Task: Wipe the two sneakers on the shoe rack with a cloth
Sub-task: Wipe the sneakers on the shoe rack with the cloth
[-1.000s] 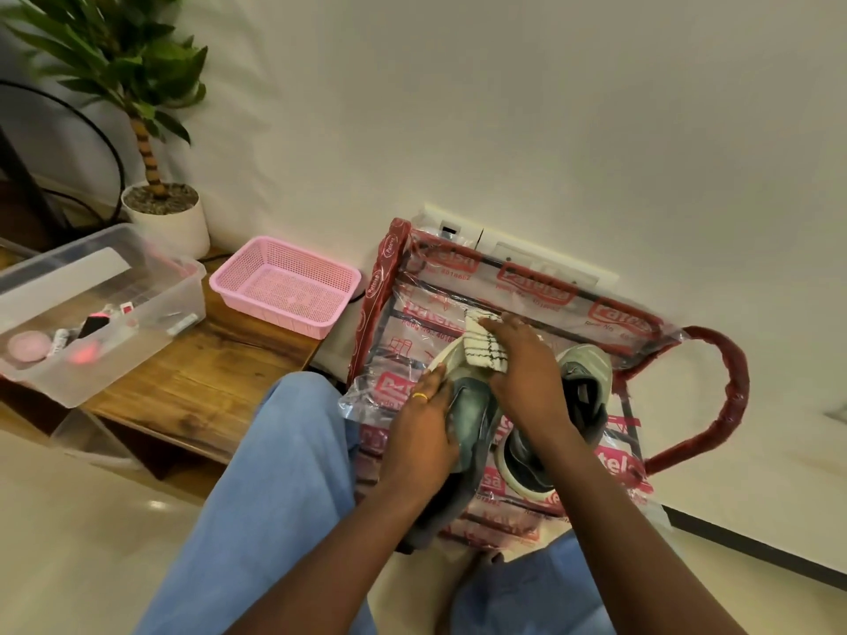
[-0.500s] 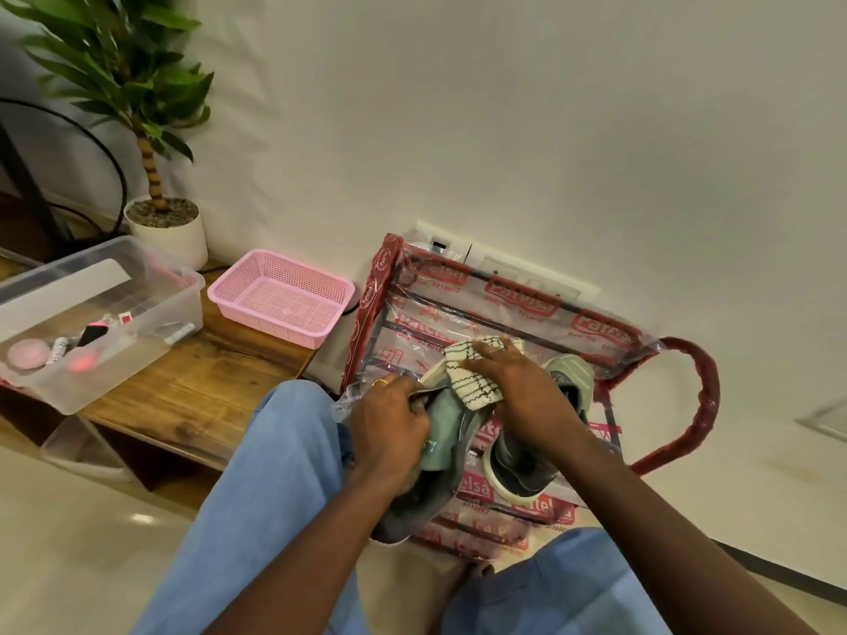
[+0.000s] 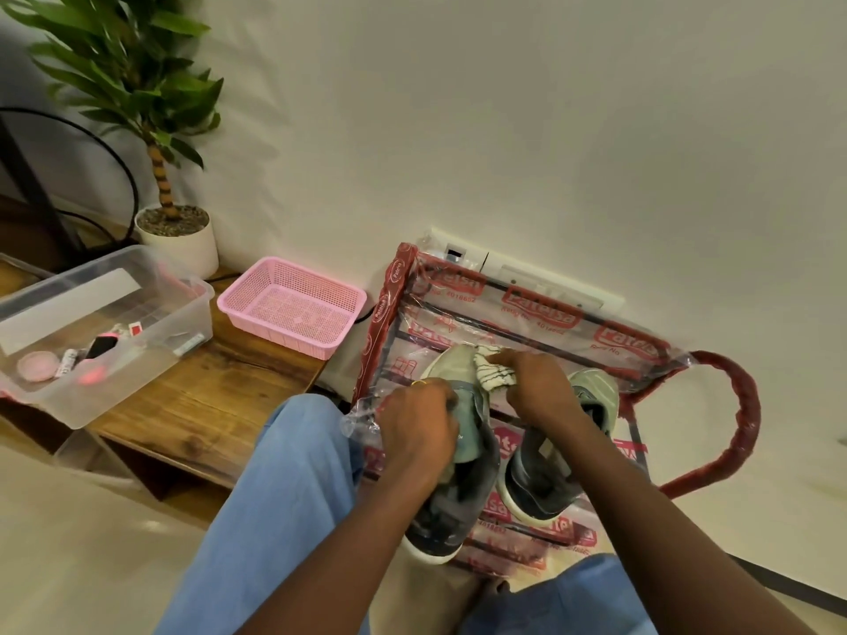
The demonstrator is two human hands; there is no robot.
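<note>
Striped knit cloth (image 3: 492, 373) is pinched by right hand (image 3: 541, 387) against suede sneaker (image 3: 458, 456), which is gripped by left hand (image 3: 419, 426); plastic-wrapped shoe rack (image 3: 541, 313) beneath.

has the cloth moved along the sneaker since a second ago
Yes. The cloth in the right hand has slid up toward the toe of the left sneaker, nearer the wall.

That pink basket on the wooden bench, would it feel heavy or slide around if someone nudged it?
Probably light: the pink basket is thin plastic mesh, full of holes, and looks empty. A nudge would likely slide it across the smooth wooden bench rather than tip it, since it is low and wide. Its walls might flex a little if squeezed.
</note>
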